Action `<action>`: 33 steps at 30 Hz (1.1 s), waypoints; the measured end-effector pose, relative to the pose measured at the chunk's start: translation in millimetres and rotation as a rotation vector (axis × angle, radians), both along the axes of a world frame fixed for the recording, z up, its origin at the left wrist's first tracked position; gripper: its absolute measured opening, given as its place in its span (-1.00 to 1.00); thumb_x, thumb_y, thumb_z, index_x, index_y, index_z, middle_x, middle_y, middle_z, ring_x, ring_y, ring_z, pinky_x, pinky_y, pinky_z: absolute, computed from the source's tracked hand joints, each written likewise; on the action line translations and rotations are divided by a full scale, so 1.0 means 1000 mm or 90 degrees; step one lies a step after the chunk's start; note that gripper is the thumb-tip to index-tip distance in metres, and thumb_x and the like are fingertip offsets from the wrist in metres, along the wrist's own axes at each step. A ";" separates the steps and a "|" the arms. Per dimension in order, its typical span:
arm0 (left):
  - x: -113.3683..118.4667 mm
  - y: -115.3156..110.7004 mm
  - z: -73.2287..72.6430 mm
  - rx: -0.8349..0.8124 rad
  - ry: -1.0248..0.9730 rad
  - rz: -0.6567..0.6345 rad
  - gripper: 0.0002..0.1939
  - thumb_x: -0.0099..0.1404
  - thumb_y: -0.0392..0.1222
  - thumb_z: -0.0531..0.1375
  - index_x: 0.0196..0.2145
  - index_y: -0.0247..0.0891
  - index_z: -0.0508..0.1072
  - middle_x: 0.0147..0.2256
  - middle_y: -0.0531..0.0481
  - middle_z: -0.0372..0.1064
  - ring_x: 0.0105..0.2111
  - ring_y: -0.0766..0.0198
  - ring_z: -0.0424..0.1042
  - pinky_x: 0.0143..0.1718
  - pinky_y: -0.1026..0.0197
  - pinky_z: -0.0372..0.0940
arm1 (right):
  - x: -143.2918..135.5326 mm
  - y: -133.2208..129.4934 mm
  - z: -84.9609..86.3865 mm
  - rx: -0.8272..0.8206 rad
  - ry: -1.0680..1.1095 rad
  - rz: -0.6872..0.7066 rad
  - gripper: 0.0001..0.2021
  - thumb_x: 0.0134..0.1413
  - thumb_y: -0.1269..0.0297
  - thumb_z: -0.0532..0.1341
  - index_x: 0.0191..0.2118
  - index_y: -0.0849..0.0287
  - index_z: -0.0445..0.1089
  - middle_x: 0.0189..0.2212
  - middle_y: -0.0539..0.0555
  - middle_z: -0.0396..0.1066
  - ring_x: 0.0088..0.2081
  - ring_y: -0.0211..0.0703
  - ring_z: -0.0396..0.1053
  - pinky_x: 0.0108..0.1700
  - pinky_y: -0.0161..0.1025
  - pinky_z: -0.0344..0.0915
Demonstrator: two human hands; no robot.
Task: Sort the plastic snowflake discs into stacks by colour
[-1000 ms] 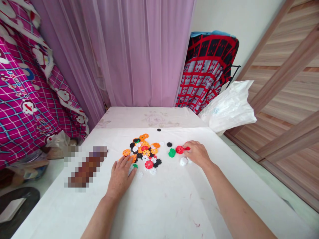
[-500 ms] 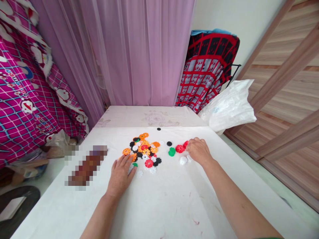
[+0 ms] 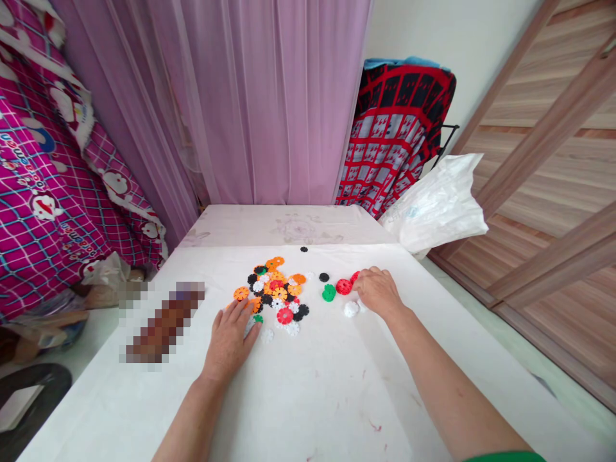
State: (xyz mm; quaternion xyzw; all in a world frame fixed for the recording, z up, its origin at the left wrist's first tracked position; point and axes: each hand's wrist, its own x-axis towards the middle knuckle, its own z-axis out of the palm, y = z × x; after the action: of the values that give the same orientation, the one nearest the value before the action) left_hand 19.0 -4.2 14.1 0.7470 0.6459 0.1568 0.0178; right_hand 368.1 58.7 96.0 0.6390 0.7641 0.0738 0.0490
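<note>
A mixed heap of flower-shaped discs (image 3: pixel 279 293) in orange, black, white, red and green lies on the white-covered table. My left hand (image 3: pixel 233 330) rests palm down at the heap's near left edge, fingers spread over some orange and white discs. Right of the heap are a black disc (image 3: pixel 324 277), green discs (image 3: pixel 328 293), red discs (image 3: pixel 344 287) and white discs (image 3: pixel 351 309). My right hand (image 3: pixel 378 289) has its fingers bent down beside another red disc (image 3: pixel 355 277); its fingertips are hidden, and what they hold cannot be made out.
One black disc (image 3: pixel 303 249) lies toward the far side of the table (image 3: pixel 298 398). A white plastic bag (image 3: pixel 437 205) stands at the back right corner. A pixelated patch (image 3: pixel 165 324) covers something at the left.
The whole view has shifted slightly. My right hand has moved a little nearer the red discs, while my left hand stays at the heap.
</note>
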 end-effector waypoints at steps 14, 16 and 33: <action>0.003 -0.002 0.005 -0.011 -0.017 0.005 -0.51 0.35 -0.04 -0.05 0.15 -0.24 0.32 0.23 -0.13 0.19 0.24 0.02 0.13 0.23 -0.17 0.01 | -0.072 0.013 0.017 -0.028 0.191 0.117 -0.72 0.13 0.39 0.09 -0.17 0.01 0.52 -0.15 0.01 0.50 -0.10 -0.14 0.34 -0.09 -0.27 0.15; 0.003 -0.001 0.004 -0.004 -0.029 0.005 -0.52 0.36 -0.05 -0.06 0.14 -0.25 0.33 0.23 -0.14 0.19 0.24 0.02 0.14 0.23 -0.17 0.02 | -0.095 0.007 0.010 -0.063 0.191 0.177 -0.76 0.14 0.33 0.11 -0.20 0.00 0.52 -0.17 0.00 0.51 -0.11 -0.14 0.35 -0.11 -0.27 0.16; 0.002 0.000 0.000 0.009 -0.044 0.011 -0.54 0.35 -0.08 -0.02 0.14 -0.23 0.34 0.24 -0.15 0.17 0.25 -0.02 0.12 0.22 -0.21 0.04 | -0.149 -0.022 -0.021 -0.146 0.236 0.173 -0.68 -0.09 0.22 0.25 -0.14 0.13 0.39 -0.16 0.11 0.46 -0.09 -0.05 0.36 -0.14 -0.23 0.19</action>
State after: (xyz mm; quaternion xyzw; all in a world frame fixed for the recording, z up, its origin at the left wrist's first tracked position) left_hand 21.1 -4.1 13.9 0.7356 0.6502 0.1870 0.0332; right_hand 218.9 37.1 75.3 0.5236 0.8420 -0.1260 -0.0301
